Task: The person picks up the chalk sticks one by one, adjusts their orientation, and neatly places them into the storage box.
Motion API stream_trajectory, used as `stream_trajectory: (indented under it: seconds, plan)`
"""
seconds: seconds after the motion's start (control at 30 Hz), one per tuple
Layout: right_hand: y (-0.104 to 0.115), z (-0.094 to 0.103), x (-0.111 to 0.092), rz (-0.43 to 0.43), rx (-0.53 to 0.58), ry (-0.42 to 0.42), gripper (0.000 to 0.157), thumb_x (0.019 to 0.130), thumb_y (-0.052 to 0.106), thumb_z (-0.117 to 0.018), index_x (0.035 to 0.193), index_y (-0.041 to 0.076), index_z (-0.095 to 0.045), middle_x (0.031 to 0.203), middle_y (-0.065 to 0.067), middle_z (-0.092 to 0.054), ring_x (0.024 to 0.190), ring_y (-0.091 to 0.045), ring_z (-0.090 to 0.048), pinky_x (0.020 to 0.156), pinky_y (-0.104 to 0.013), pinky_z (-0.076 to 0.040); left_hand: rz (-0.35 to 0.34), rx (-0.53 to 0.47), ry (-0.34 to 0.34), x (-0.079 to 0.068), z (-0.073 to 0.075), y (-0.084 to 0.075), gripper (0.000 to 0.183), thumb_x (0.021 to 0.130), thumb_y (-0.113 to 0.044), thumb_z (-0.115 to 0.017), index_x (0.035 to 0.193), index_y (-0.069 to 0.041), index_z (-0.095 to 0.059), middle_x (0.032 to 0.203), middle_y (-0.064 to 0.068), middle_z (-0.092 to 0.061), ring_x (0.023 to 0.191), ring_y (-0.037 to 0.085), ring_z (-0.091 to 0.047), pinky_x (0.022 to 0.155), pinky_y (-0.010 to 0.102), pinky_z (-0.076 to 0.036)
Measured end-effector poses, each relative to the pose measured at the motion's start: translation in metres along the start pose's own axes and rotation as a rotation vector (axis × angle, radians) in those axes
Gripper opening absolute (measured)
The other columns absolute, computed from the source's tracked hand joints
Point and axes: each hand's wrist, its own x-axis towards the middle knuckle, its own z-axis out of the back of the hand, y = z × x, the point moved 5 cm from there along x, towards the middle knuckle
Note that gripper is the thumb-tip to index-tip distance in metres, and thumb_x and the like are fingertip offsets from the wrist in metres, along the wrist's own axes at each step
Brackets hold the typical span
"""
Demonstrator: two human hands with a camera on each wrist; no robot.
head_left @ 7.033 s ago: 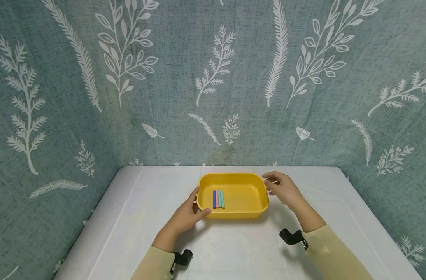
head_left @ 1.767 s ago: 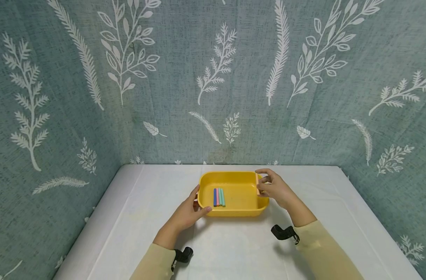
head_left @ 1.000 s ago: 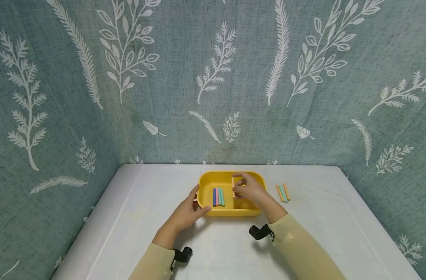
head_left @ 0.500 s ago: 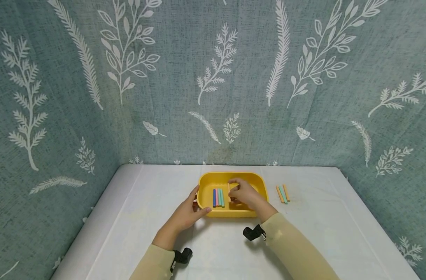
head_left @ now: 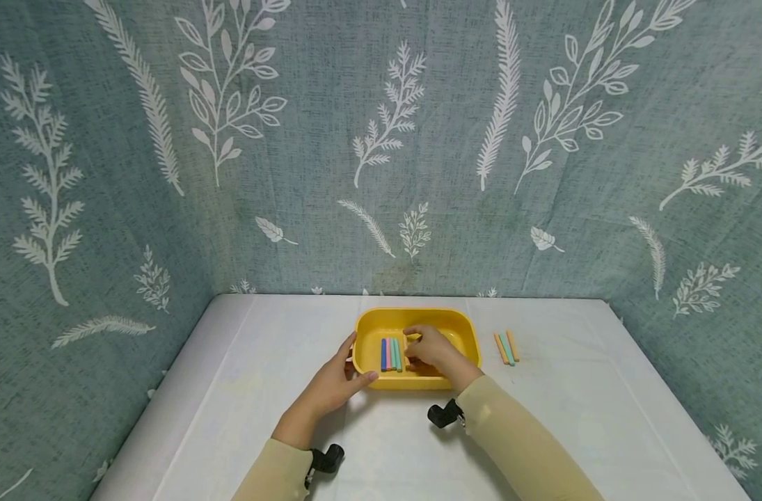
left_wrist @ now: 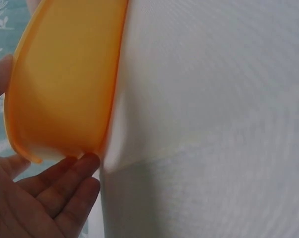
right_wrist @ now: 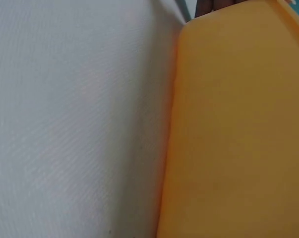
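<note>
A yellow tray [head_left: 381, 381] stands on the table, with a row of blue, pink and green chalk sticks [head_left: 391, 354] lying in its left part. My left hand [head_left: 332, 388] grips the tray's left end, thumb over the front rim; in the left wrist view its fingers [left_wrist: 65, 193] lie against the outer wall. My right hand [head_left: 440, 353] reaches inside the tray and pinches a pale orange chalk stick [head_left: 407, 364], upright in the view and beside the row's right side. Fingers partly cover that stick. In the right wrist view the tray's front wall [right_wrist: 238, 124] hides the right hand.
To the right of the tray, two orange chalk sticks [head_left: 513, 345] and a green chalk stick [head_left: 506, 349] lie close together on the white table cloth [head_left: 575, 410]. A patterned green-grey curtain [head_left: 330, 139] rises behind the table and along both sides.
From beside the tray's right rim, my right hand has moved left into the tray, carrying the orange chalk stick down beside the row. The left hand has kept its hold on the tray.
</note>
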Motion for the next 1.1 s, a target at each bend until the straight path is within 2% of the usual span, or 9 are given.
stream_trajectory:
  seconds: [0.43, 1.1]
  plan:
    - [0.0026, -0.0033, 0.0034, 0.026, -0.107, -0.008, 0.051, 0.090, 0.002, -0.071, 0.139, 0.006, -0.058, 0.089, -0.012, -0.065, 0.070, -0.020, -0.064, 0.062, -0.030, -0.057, 0.000, -0.004, -0.002, 0.0000, -0.0002, 0.0007, 0.099, 0.088, -0.051, -0.074, 0.162, -0.017, -0.018, 0.149, 0.015, -0.047, 0.119, 0.027, -0.059, 0.102, 0.051, -0.046]
    - [0.0017, -0.0033, 0.0023, -0.007, -0.065, -0.008, 0.051, 0.090, 0.001, -0.068, 0.139, 0.006, -0.057, 0.087, -0.013, -0.064, 0.068, -0.022, -0.062, 0.061, -0.031, -0.057, 0.011, -0.006, -0.003, 0.0017, -0.0016, 0.0022, 0.100, 0.088, -0.053, -0.073, 0.162, -0.017, -0.017, 0.150, 0.016, -0.046, 0.120, 0.028, -0.058, 0.103, 0.051, -0.046]
